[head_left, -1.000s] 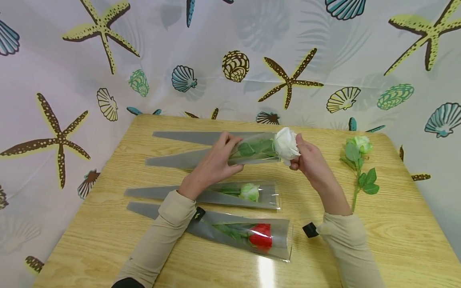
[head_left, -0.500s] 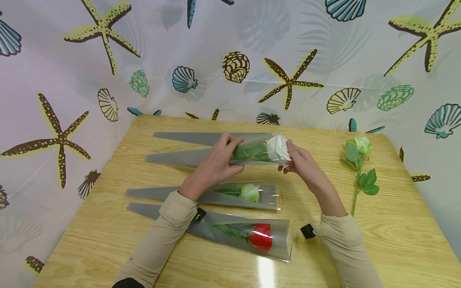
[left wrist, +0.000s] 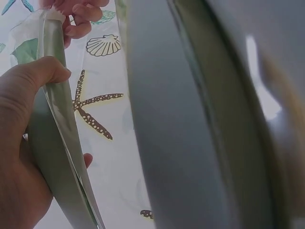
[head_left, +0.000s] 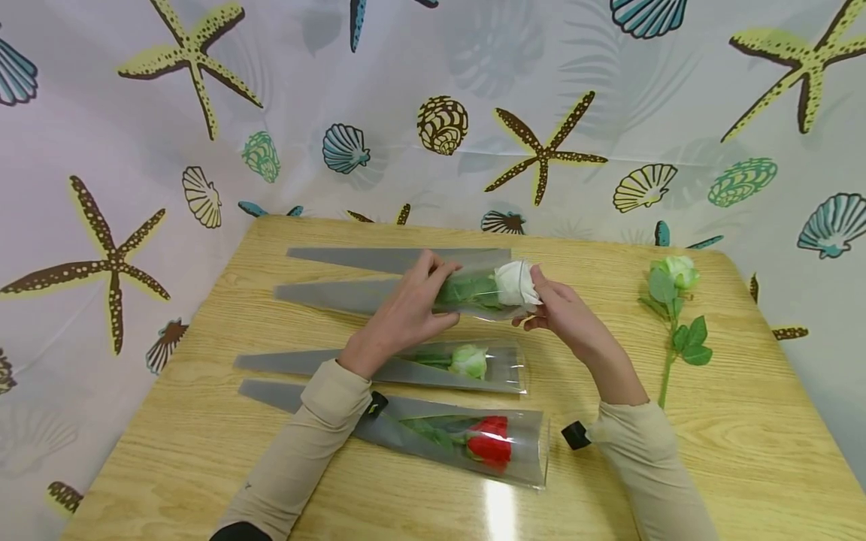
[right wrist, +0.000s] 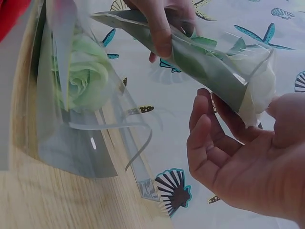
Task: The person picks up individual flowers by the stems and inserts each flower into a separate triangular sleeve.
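In the head view, my left hand [head_left: 402, 309] grips a grey and clear flower sleeve [head_left: 325, 295] around its middle, thumb on the near side. Inside the sleeve's wide end sits a white rose [head_left: 517, 283], its green leaves showing through the clear film. My right hand [head_left: 571, 319] pinches the white bloom at the sleeve's mouth with thumb and fingers. The right wrist view shows the bloom [right wrist: 260, 93] against the right thumb, its other fingers curled below. From the left wrist view, the left thumb presses on the sleeve [left wrist: 52, 138]; the stem's lower end is hidden.
A sleeve [head_left: 348, 258] lies farthest back. Nearer lie a sleeved pale green rose [head_left: 468, 362] and a sleeved red rose [head_left: 490, 443]. A loose pale green rose [head_left: 682, 273] with leaves lies at the right of the wooden table [head_left: 764, 443]. Patterned cloth [head_left: 406, 68] hangs behind.
The white rose has moved left, deeper into the sleeve, with my right hand following it. My left hand has stayed nearly in place on the sleeve.
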The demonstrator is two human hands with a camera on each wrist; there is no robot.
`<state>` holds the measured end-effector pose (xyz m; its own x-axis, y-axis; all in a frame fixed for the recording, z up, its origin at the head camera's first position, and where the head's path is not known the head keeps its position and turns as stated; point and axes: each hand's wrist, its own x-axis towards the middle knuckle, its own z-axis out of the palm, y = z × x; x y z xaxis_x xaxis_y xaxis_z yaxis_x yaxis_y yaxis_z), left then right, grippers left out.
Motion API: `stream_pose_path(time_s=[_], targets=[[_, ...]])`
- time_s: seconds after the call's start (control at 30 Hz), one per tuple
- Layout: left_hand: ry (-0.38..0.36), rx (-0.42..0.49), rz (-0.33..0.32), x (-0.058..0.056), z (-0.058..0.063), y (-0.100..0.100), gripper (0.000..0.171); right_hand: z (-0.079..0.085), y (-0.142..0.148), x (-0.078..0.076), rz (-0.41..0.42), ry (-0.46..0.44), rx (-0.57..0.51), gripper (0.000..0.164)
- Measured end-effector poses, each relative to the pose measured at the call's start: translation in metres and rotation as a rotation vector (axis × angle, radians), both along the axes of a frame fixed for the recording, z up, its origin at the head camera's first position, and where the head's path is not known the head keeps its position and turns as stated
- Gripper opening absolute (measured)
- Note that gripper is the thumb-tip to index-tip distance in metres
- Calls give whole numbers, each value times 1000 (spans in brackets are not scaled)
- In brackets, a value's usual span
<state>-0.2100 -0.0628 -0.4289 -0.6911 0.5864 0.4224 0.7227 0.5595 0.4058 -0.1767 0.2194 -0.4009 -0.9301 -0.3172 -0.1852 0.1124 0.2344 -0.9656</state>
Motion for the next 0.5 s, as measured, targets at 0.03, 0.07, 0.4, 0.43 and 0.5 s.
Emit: stream_pose_path(time_s=[0.03,0.07,0.4,0.43,0.5], targets=[[4,-3,2,0,0,0,62,0,-1,0,-1,3,8,68],[8,-7,4,0,-1,1,63,-1,-1,0,-2,7,21,69],[0,-32,10,2,-1,4,63,-1,-6,0,2,-43,133,79],[3,-35,10,2,-1,4,63,0,-6,0,10,-47,140,80],[4,-41,9,2,-1,4,64,1,-5,1,23,-51,146,81]])
